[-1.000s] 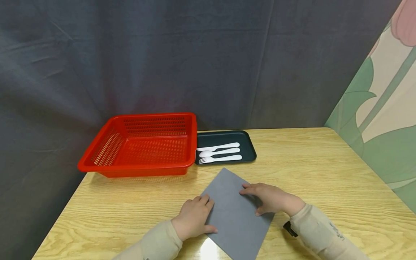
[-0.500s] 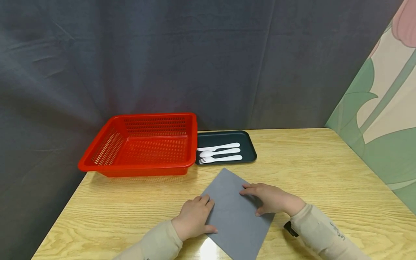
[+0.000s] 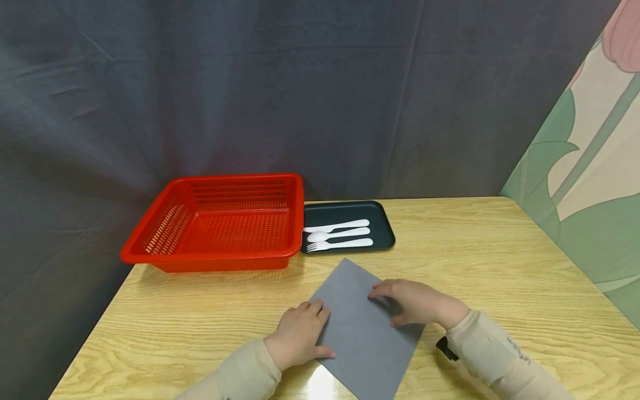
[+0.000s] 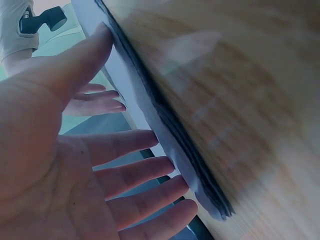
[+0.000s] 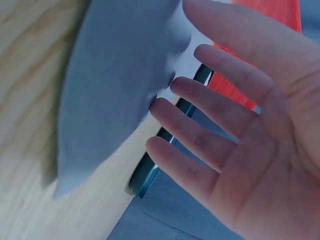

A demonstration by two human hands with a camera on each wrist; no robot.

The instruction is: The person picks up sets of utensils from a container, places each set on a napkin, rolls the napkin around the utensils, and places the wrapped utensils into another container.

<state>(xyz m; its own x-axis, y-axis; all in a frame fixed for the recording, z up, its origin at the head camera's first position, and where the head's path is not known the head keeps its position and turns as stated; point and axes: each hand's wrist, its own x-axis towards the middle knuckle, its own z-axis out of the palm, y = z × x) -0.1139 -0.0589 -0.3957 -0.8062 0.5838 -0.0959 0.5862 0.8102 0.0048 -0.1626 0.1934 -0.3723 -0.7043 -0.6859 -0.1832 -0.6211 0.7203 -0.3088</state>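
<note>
A grey folded cloth (image 3: 360, 339) lies at a slant on the wooden table; stacked layers show along its edge in the left wrist view. My left hand (image 3: 299, 335) rests on the cloth's left edge, fingers along its side and thumb on top. Those fingers (image 4: 142, 192) are nearly straight. On the right part of the cloth, my right hand (image 3: 417, 303) touches the upper face with spread, slightly bent fingers (image 5: 200, 135). Its thumb points in over the cloth. Between the right thumb and fingers nothing is visibly pinched.
A red plastic basket (image 3: 225, 265) stands at the back left. Beside it sits a dark tray (image 3: 345, 210) bearing a white knife (image 3: 345, 225), spoon (image 3: 345, 233) and fork (image 3: 347, 243). A dark curtain (image 3: 300, 100) hangs behind the table (image 3: 500, 278).
My right thumb has shifted slightly up and left over the cloth, and the cloth's right edge reaches a touch farther right. The left hand stays in place.
</note>
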